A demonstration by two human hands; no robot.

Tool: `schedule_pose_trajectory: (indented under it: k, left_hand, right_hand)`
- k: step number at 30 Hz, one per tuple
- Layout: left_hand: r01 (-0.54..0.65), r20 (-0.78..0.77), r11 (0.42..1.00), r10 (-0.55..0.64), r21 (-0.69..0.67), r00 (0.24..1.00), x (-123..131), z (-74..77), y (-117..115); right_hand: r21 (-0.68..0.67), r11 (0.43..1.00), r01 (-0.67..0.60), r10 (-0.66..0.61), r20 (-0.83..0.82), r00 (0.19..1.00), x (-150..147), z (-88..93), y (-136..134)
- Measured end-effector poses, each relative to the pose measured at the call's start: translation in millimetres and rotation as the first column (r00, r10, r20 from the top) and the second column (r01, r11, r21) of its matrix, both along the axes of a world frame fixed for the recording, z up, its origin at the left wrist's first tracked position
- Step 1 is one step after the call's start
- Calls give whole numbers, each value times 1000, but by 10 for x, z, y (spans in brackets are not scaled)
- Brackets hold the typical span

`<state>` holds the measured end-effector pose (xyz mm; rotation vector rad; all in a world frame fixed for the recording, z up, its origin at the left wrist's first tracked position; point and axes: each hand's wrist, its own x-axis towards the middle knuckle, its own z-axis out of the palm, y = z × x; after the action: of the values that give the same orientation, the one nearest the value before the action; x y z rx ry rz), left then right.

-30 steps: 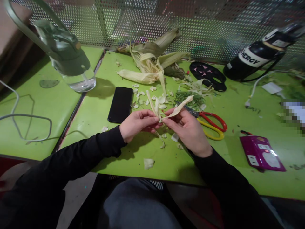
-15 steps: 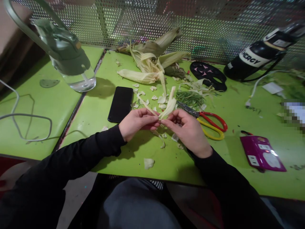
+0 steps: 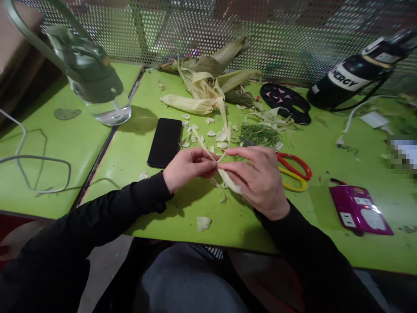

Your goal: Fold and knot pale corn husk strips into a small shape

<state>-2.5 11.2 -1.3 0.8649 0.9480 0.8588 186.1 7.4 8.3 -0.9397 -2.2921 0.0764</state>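
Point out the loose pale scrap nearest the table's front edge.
The squarish scrap lying by itself; the other loose scraps lie farther back.

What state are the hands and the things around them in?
Left hand: pinching pale husk strips
Right hand: at the strips, pinch unclear
Phone: flat, screen dark
Scissors: lying down, partly hidden
Green bottle: upright
Black bottle: apparently standing
Purple pouch: lying flat
Husk pile: loose, spread
Green strands: bunched
Scraps: scattered

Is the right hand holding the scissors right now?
No, the scissors lie on the green table, while the right hand pinches a corn husk strip.
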Motion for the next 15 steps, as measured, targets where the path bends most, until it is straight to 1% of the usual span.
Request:
schedule_pose_trajectory:
  k: [1, 2, 4, 5, 7, 9, 10, 12, 15]
  left_hand:
    - [21, -29, 999, -19, 47, 999, 3, -3, -2]
    - [43, -55, 995, -38, 91, 998, 5, -6, -4]
    - [75, -106, 984, -58, 162, 993, 5, -16, -13]
    - [87, -139, 977, -60, 195, 988, 3, -23, -18]
    - [103, -204, 959, -49, 264, 978, -1, -40, -28]
    - [115, -244, 943, -38, 313, 969, -2, -60, -36]
    - [119, -243, 940, -40, 320, 969, -1, -68, -37]
    - [123, -197, 949, -66, 291, 978, 0, -74, -33]
    - [134, -108, 967, -113, 216, 988, -8, -48, -10]
  right_hand:
    - [15, 1000, -18, 18, 23, 1000, -2, -1, -1]
    - [-2, 999, -38, 38, 32, 999, -4, -5, -1]
    - [-85, 995, -52, 53, 15, 998, -10, -23, -2]
    - [-138, 990, -35, 34, -7, 999, -15, -37, -5]
    - [-246, 969, 26, -43, -63, 997, -30, -66, -16]
    - [-373, 926, 65, -118, -122, 986, -50, -89, -30]
    - [-436, 897, 65, -146, -155, 977, -59, -93, -35]
    - [-534, 845, 36, -173, -208, 963, -61, -77, -33]
    - [-645, 764, -18, -175, -235, 956, 0, 19, -1]
